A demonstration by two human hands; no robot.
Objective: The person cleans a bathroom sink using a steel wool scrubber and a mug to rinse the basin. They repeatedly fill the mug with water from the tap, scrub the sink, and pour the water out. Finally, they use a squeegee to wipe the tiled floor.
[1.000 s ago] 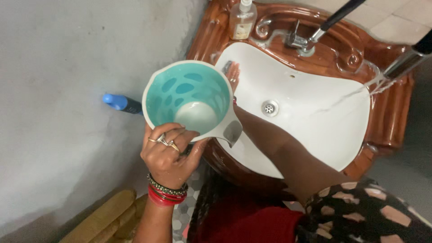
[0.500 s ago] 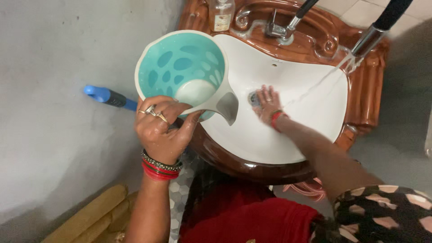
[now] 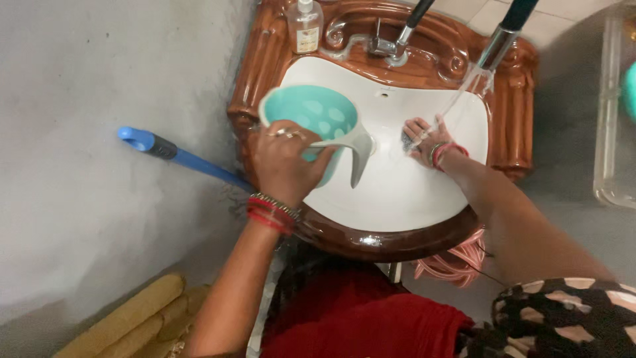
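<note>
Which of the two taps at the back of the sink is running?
The right-hand tap, with the longer black hose: water streams from it onto the right hand. The left tap, beside the soap bottle, is dry.

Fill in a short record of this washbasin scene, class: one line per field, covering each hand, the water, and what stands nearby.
left hand: grips the teal mug by its rim, above the basin
right hand: flat in the white basin, under the water stream
tap: running
basin surround: glossy brown, moulded
soap bottle: upright on the back ledge, left of the second tap
blue handle: against the grey wall, left of the basin
</note>
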